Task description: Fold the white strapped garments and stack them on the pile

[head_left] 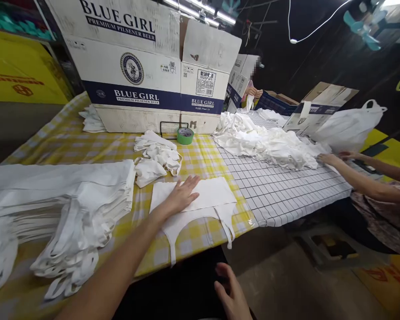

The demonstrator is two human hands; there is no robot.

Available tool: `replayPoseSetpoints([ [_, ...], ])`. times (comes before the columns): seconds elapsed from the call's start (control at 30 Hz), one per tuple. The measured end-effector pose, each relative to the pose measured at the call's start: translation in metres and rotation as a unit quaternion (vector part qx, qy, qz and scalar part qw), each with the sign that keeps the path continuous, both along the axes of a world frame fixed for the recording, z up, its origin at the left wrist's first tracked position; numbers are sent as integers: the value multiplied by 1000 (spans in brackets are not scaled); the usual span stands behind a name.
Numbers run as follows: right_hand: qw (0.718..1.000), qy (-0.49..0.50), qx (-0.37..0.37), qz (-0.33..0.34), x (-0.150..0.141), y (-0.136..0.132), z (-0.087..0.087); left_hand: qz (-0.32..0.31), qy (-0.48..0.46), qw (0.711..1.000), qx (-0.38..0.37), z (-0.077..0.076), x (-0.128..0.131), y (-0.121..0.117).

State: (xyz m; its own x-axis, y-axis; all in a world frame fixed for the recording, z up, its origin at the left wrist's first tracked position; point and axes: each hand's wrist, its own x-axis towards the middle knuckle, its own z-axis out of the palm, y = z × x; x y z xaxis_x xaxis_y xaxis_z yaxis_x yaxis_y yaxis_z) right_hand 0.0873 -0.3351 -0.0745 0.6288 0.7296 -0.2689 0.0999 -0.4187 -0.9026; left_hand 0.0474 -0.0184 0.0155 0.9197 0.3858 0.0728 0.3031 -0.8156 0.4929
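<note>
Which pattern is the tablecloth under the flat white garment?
The tablecloth is checked, yellow and white; see head view.

white carton [151, 73], front: "BLUE GIRL PREMIUM PILSENER BEER" | its raised flap [120, 40]: same words | its right side [190, 91]: "BLUE GIRL" again | yellow box [20, 64]: red print, too blurred

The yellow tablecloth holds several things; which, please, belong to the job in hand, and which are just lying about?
Seemingly in the job:
white garment, under the left hand
stack of white garments

Seemingly just lying about:
green tape roll
large beer box
</note>
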Motion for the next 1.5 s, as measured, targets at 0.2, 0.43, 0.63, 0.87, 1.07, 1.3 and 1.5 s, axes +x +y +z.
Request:
replayPoseSetpoints([
  [0.2, 979, 162, 27, 119, -52, 88, 16, 68, 53, 995, 54, -22, -71, -2],
  [0.43, 979, 64, 14, 194, -71, 59, 21, 70, 53, 984, 154, -37, -76, -13],
  [0.63, 977, -124, -64, 163, -49, -13, 46, 75, 47, 981, 174, -41, -74, -12],
  [0.87, 981, -38, -74, 176, -44, -25, 78, 74, 38, 982, 171, -45, -75, -10],
  [1.07, 965, -127, -63, 219, -39, -23, 107, 72, -33, 990, 120, -17, -83, -35],
  [1.3, 893, -321, -160, 270, -27, 4, 144, -136, -110, 969, -173, 34, -124, -156],
  [1.5, 759, -457, -253, 387, -22, 33, 156, -74, -131, 963, -223, 22, -123, -195],
])
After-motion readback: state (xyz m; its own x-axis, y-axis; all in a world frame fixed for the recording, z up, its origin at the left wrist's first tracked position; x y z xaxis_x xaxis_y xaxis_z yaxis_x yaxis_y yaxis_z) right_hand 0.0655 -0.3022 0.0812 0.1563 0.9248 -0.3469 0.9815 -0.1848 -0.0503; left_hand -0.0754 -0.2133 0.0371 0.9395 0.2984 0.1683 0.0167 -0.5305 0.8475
